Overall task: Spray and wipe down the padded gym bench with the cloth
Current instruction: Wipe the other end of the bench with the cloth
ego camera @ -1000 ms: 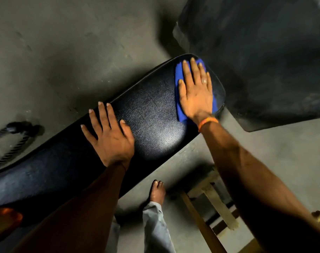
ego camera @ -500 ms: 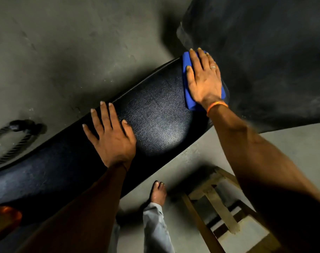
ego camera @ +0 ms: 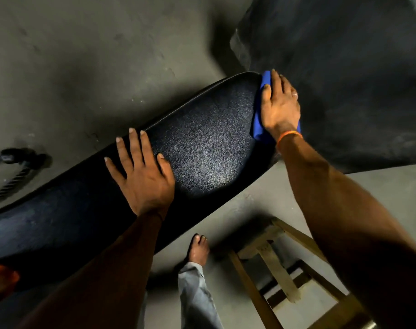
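Both hands on bench (ego camera: 202, 148): right (ego camera: 279, 108) gripping cloth (ego camera: 258, 128) at end, left (ego camera: 142, 176) spread flat.

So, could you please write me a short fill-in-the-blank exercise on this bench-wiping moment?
1. The right hand presses a ____ cloth onto the bench's far end.
2. The left hand lies ____ on the black bench, holding nothing.
3. An ____ band circles the right wrist.
4. Below the bench stands a ____ stool.

Answers: blue; flat; orange; wooden

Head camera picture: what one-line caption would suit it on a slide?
Right hand presses a blue cloth over the far end of a black padded bench while the left hand rests flat on it.
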Action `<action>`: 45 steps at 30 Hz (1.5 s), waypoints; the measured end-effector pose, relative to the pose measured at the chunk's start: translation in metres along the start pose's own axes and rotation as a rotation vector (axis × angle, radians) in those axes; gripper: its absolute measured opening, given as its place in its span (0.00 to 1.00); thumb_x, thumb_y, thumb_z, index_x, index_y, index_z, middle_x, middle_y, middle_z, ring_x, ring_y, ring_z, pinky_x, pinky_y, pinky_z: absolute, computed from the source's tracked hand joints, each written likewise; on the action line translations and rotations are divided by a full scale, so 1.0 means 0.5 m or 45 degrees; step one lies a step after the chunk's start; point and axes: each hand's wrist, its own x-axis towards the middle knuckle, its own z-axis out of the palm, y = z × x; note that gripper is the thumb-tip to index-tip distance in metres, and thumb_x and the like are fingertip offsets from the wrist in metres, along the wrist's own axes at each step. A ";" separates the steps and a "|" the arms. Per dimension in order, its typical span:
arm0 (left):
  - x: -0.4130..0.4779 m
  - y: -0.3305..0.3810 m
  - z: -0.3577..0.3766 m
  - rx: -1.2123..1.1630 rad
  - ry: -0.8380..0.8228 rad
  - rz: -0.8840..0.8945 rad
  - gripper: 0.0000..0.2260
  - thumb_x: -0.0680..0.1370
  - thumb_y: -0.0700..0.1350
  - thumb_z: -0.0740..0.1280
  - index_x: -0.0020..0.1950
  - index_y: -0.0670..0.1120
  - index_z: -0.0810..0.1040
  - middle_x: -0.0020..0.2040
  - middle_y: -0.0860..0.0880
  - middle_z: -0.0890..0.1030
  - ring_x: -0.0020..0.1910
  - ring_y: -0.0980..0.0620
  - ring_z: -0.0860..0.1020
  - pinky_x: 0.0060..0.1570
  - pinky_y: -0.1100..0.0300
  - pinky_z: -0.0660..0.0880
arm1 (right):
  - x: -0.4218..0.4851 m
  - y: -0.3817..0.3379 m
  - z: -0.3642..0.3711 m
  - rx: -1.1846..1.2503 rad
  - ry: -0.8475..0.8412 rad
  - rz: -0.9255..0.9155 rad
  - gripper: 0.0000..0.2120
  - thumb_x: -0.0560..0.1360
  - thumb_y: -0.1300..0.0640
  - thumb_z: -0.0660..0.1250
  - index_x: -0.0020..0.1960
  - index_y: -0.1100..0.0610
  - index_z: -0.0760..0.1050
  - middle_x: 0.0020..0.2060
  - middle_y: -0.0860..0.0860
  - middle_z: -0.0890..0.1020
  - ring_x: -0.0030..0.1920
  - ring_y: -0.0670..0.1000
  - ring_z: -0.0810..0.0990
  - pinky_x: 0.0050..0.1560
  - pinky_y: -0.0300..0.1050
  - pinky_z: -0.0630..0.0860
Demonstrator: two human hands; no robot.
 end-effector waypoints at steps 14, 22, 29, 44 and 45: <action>-0.001 0.002 0.001 -0.004 0.024 0.009 0.27 0.84 0.52 0.53 0.83 0.49 0.56 0.84 0.50 0.55 0.83 0.44 0.53 0.78 0.35 0.49 | -0.122 -0.116 0.048 -0.117 -0.030 -0.391 0.28 0.85 0.43 0.49 0.84 0.47 0.54 0.84 0.50 0.55 0.84 0.56 0.50 0.83 0.60 0.49; -0.001 0.004 -0.004 -0.027 0.014 0.006 0.27 0.83 0.52 0.52 0.82 0.48 0.57 0.83 0.49 0.56 0.83 0.44 0.53 0.78 0.36 0.48 | -0.197 -0.114 0.048 0.017 -0.223 -0.698 0.29 0.86 0.46 0.52 0.84 0.51 0.54 0.85 0.51 0.53 0.85 0.56 0.48 0.82 0.56 0.43; -0.003 0.004 -0.002 -0.040 0.038 0.010 0.27 0.83 0.52 0.53 0.82 0.48 0.58 0.83 0.49 0.57 0.82 0.43 0.54 0.78 0.36 0.48 | -0.083 -0.032 -0.016 0.193 -0.118 -0.557 0.27 0.84 0.54 0.53 0.82 0.59 0.62 0.81 0.57 0.64 0.82 0.60 0.59 0.83 0.56 0.53; 0.006 0.165 -0.002 -0.263 0.022 0.282 0.25 0.81 0.46 0.55 0.79 0.46 0.66 0.82 0.47 0.60 0.82 0.45 0.55 0.79 0.41 0.56 | -0.064 0.023 -0.007 -0.116 -0.042 -0.579 0.28 0.85 0.48 0.49 0.85 0.51 0.53 0.84 0.49 0.55 0.84 0.54 0.53 0.83 0.56 0.52; 0.015 0.213 0.006 -0.300 0.005 0.309 0.25 0.82 0.46 0.55 0.80 0.47 0.65 0.83 0.48 0.59 0.82 0.45 0.55 0.79 0.43 0.56 | -0.062 0.025 -0.007 -0.116 -0.041 -0.577 0.28 0.85 0.48 0.49 0.85 0.51 0.53 0.84 0.49 0.55 0.84 0.54 0.53 0.83 0.56 0.52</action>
